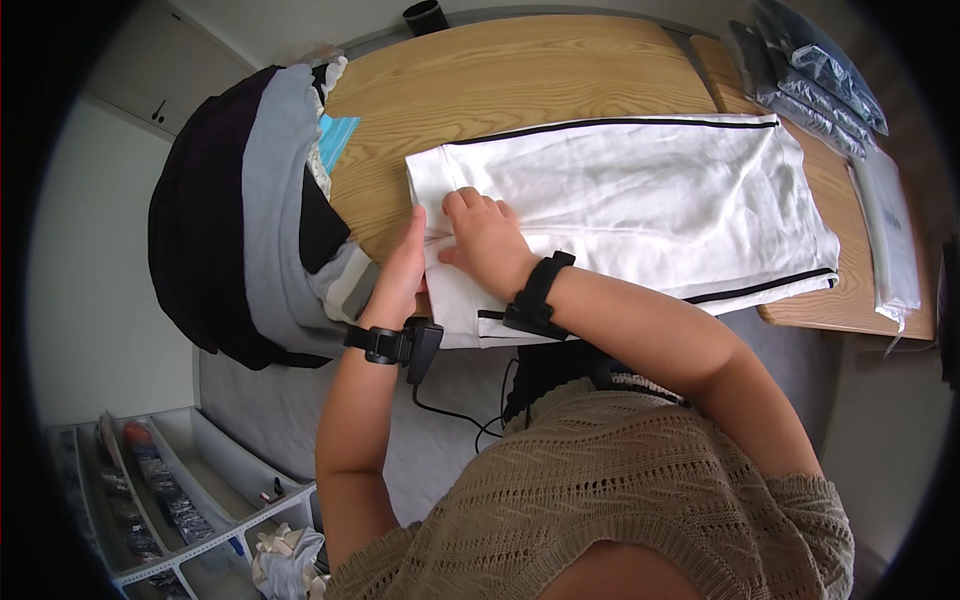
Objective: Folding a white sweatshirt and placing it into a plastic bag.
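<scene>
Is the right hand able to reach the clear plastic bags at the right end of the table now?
Probably yes: the right hand rests on the white garment, and nothing stands between it and the plastic bags.

Bright, even indoor light, soft shadows, sharp centre, dark fisheye-bent rim.

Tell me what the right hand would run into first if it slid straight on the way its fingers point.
The right hand lies flat on the white garment, fingers pointing up-left toward its folded edge. It would likely cross that edge onto bare wooden table; the clothes pile looks off to the side.
</scene>
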The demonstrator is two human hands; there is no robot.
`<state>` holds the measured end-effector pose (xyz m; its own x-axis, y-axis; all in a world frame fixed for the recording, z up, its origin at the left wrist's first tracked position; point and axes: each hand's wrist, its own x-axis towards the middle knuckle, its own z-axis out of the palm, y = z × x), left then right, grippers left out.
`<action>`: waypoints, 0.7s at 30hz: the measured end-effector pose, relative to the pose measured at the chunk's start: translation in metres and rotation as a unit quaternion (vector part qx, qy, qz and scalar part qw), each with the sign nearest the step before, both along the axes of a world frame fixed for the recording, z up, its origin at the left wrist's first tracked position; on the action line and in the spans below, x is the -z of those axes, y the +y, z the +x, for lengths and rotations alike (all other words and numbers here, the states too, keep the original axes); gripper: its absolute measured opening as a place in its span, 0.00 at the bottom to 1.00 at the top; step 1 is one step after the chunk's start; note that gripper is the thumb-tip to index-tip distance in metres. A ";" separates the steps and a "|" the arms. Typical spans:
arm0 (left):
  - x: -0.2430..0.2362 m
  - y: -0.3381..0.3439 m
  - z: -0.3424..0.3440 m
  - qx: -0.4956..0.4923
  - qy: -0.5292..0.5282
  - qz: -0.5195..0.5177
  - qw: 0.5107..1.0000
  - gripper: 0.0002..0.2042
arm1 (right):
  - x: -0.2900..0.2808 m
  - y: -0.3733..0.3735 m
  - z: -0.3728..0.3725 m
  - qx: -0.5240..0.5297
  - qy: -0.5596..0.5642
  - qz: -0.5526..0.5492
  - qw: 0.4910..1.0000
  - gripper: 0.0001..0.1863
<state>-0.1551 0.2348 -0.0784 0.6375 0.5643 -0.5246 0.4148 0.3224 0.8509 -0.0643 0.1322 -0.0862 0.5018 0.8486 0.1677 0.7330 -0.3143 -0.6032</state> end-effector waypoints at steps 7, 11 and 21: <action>0.021 0.003 0.008 -0.019 -0.014 0.164 0.986 0.23 | -0.001 -0.042 0.009 -0.096 0.020 -0.041 0.994 0.36; 0.045 0.015 0.001 -0.014 -0.034 0.263 0.964 0.23 | -0.002 -0.097 0.026 0.064 -0.192 -0.060 0.978 0.35; -0.055 -0.030 0.028 -0.024 -0.225 0.124 0.966 0.20 | 0.013 -0.138 0.031 0.095 -0.196 -0.110 0.970 0.36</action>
<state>-0.1270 0.2045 -0.0237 0.7395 0.6717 -0.0445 -0.0256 0.0942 0.9952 -0.0330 -0.0061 -0.0994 0.5874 0.7836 0.2025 0.8084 -0.5563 -0.1922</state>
